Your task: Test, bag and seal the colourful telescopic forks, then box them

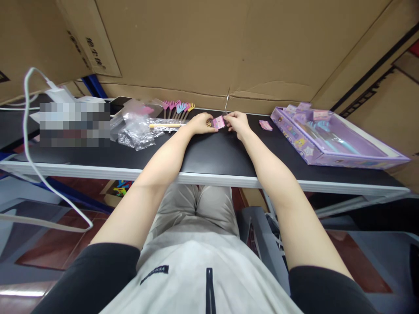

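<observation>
Both arms reach across a black table [209,152] to its far side. My left hand [199,123] and my right hand [238,122] meet there, fingers curled, pinching a small pink card [218,122] between them. Just left of the hands lie a yellow stick [164,125] and a row of small coloured plastic forks [178,107] in pink, blue and yellow. A second small pink card [266,125] lies on the table to the right of my right hand.
Crumpled clear plastic bags [135,128] lie at the left. A purple toy box [330,137] with small pink cards on its far end sits at the right. Brown cardboard [209,48] walls off the back. A white cable [29,144] hangs off the left edge.
</observation>
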`<state>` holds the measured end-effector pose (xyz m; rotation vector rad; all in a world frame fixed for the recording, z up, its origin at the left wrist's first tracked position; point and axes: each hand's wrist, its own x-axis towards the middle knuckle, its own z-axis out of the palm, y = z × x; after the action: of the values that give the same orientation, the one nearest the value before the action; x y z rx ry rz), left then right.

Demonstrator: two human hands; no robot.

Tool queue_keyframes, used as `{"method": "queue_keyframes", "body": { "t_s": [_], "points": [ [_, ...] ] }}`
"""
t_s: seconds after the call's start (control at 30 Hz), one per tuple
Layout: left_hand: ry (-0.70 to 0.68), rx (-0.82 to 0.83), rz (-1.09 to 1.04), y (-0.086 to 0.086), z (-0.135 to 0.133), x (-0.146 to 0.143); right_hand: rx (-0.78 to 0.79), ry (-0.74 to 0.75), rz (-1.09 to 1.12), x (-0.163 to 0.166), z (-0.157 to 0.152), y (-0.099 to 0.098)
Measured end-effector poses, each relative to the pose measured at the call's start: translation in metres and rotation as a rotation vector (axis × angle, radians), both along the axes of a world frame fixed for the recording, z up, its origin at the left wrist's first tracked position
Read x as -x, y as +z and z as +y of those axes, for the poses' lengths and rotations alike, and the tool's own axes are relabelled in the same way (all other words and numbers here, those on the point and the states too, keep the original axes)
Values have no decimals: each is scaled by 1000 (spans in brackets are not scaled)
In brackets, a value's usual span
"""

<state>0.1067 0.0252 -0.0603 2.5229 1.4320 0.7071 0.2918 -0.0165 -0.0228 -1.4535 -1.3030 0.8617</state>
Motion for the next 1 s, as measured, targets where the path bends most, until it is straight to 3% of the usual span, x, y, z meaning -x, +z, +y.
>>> {"method": "queue_keyframes", "body": {
  "t_s": [0.3, 0.67, 0.83, 1.0],
  "points": [
    [-8, -20, -2, -1, 0, 0, 55, 139, 159, 0, 3, -4],
    [-8, -17, -6, -2, 2, -1, 10, 167, 37, 2, 4, -9],
    [-20, 4, 11, 8, -3, 2, -2, 171, -12, 2, 7, -11],
    [163, 61, 79, 26, -3, 17, -45, 106, -34, -2, 11, -11]
  ]
}}
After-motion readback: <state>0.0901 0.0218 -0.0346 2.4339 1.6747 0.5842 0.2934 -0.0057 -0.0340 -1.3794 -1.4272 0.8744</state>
